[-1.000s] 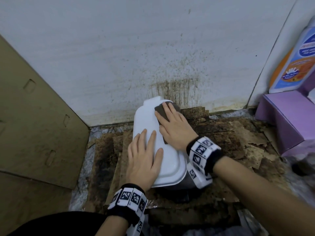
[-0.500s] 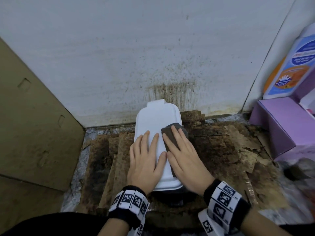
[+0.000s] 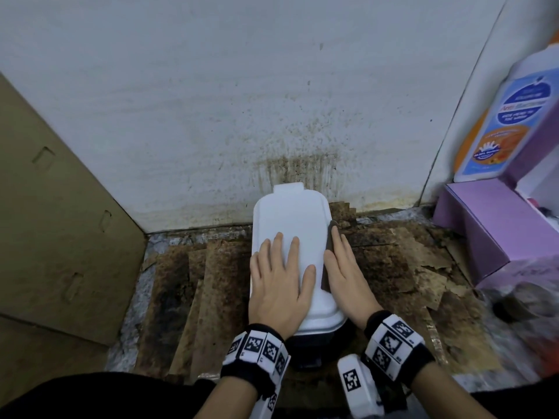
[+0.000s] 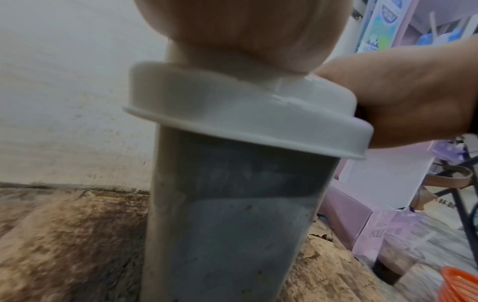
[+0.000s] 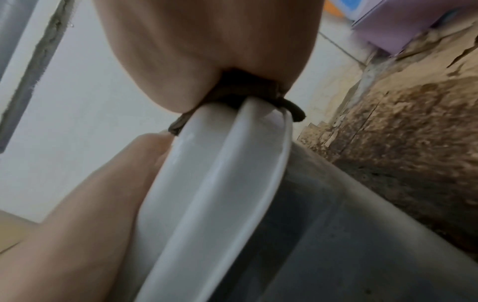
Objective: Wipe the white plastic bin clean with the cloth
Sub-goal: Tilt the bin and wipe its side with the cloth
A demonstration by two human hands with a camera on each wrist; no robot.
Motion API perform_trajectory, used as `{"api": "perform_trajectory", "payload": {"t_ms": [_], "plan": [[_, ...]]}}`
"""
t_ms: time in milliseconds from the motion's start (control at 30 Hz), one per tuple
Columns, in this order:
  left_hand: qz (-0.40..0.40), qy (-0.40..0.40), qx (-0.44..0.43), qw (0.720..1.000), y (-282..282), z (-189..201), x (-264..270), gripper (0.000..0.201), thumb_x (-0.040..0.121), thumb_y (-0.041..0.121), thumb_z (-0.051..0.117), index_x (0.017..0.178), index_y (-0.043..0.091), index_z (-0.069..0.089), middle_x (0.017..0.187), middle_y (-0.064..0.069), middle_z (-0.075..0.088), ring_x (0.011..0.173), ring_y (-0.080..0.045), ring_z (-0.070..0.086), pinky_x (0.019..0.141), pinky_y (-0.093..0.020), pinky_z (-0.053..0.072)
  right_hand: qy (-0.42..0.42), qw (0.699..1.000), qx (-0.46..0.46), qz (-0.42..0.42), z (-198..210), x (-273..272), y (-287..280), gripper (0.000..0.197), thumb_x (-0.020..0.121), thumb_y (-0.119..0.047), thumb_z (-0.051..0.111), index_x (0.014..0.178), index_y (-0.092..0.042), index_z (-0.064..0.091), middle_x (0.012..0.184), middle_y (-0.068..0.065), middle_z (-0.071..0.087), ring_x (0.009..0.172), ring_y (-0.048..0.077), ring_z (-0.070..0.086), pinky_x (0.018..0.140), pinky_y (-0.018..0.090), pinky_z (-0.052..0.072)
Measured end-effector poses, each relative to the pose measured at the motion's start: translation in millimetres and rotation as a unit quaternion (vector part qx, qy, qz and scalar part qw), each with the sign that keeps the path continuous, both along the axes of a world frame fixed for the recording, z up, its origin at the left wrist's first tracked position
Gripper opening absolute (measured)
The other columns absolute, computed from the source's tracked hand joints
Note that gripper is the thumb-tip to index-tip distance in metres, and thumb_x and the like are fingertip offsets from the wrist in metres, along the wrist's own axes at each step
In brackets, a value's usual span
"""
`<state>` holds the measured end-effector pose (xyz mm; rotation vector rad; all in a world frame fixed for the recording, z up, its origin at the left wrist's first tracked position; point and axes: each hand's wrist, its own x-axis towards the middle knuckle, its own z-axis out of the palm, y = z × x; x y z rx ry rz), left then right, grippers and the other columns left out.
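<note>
Right hand (image 3: 344, 276) grip: flat fingers pressing the dark cloth (image 3: 328, 258) against the right edge of the white lid (image 3: 290, 219). It's not really clenched around it, more pinned under the palm, and the right wrist view shows the cloth (image 5: 243, 92) folded over the lid's rim. Left hand (image 3: 278, 282) lies flat and spread on the near half of the lid, grasping nothing, just bracing the bin (image 4: 227, 224).

The bin stands upright on the stained cardboard on the floor (image 3: 217, 282), its far end against the spattered wall (image 3: 272, 101). The lid's long axis runs straight away from the person toward the wall. The cloth sits on the right long edge, so I'd guess the next stroke goes along that rim, away or back, and the right hand is the one placed for it. The far half of the lid top is bare and within reach of either hand.

Contents: can't tell, the lid is shut. The grey body under it looks grimy in the left wrist view, so I'd say the sides are not yet done.
</note>
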<state>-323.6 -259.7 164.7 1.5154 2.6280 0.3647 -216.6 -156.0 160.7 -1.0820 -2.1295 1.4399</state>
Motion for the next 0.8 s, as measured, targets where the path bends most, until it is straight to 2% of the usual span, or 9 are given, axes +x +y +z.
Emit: {"api": "perform_trajectory", "payload": {"t_ms": [100,167,233,267,367,433,500,633,800], "plan": [[-0.015,-0.047,0.051,0.997,3,0,6,0.070,0.099,0.059,0.010,0.162,0.028,0.012,0.171,-0.003,0.005,0.156,-0.026,0.004,0.126,-0.047,0.007,0.010,0.999,-0.025,-0.025,-2,8,4,0.053,0.107,-0.044,0.027,0.156,-0.046,0.004,0.168,-0.015,0.005,0.154,0.006,0.001,0.123,0.033,0.009],[0.020,-0.156,0.153,0.976,0,2,2,0.064,0.102,0.055,0.023,0.161,0.028,0.016,0.169,0.003,0.006,0.154,-0.016,0.002,0.127,-0.042,0.007,0.006,0.999,-0.038,-0.037,0,9,1,0.054,0.106,-0.048,0.027,0.155,-0.049,0.005,0.166,-0.008,0.014,0.153,0.015,0.011,0.121,0.040,0.014],[0.122,-0.226,0.214,0.943,-6,3,-7,0.058,0.104,0.044,0.036,0.157,0.022,0.027,0.164,-0.001,0.019,0.150,-0.017,0.012,0.124,-0.041,0.015,-0.006,0.998,-0.049,-0.048,3,11,-2,0.054,0.106,-0.049,0.027,0.155,-0.049,0.006,0.160,-0.005,0.022,0.148,0.019,0.017,0.114,0.039,0.020],[0.179,-0.246,0.201,0.931,-9,2,-12,0.057,0.104,0.043,0.039,0.154,0.018,0.030,0.160,-0.006,0.025,0.147,-0.021,0.018,0.121,-0.042,0.019,-0.007,0.997,-0.054,-0.054,4,11,-4,0.055,0.105,-0.049,0.028,0.156,-0.048,0.006,0.157,-0.003,0.026,0.146,0.019,0.019,0.110,0.037,0.022],[0.255,-0.345,0.122,0.895,-12,-3,-19,0.064,0.099,0.060,0.036,0.144,0.014,0.037,0.146,-0.010,0.039,0.134,-0.029,0.040,0.113,-0.045,0.035,-0.001,0.996,-0.059,-0.069,3,13,-8,0.055,0.106,-0.049,0.028,0.157,-0.044,0.008,0.149,0.001,0.034,0.141,0.018,0.024,0.102,0.032,0.022],[0.249,-0.349,0.120,0.896,-12,-6,-19,0.064,0.095,0.068,0.037,0.132,0.015,0.042,0.132,-0.008,0.047,0.119,-0.028,0.050,0.102,-0.043,0.042,0.002,0.996,-0.056,-0.076,2,13,-11,0.055,0.106,-0.048,0.028,0.157,-0.043,0.009,0.147,0.000,0.036,0.139,0.016,0.024,0.102,0.030,0.021],[0.237,-0.340,0.131,0.901,-13,-4,-20,0.059,0.095,0.068,0.039,0.123,0.017,0.042,0.125,-0.005,0.049,0.109,-0.026,0.054,0.091,-0.038,0.043,0.003,0.995,-0.054,-0.085,3,13,-15,0.055,0.106,-0.049,0.027,0.157,-0.043,0.009,0.145,-0.001,0.036,0.134,0.011,0.024,0.102,0.028,0.021],[0.189,-0.348,0.126,0.910,-19,-1,-32,0.050,0.095,0.068,0.041,0.116,0.023,0.043,0.125,-0.001,0.055,0.105,-0.020,0.058,0.085,-0.036,0.043,0.024,0.991,-0.044,-0.125,3,13,-33,0.056,0.105,-0.048,0.029,0.157,-0.045,0.008,0.139,-0.003,0.035,0.118,0.002,0.019,0.102,0.025,0.019],[0.111,-0.359,0.091,0.922,-21,7,-56,0.049,0.094,0.071,0.041,0.120,0.030,0.049,0.120,0.009,0.063,0.103,-0.010,0.064,0.083,-0.036,0.051,0.038,0.966,-0.021,-0.253,-9,1,-74,0.058,0.103,-0.049,0.028,0.157,-0.043,0.007,0.142,0.001,0.032,0.128,0.018,0.025,0.110,0.035,0.026]]}}
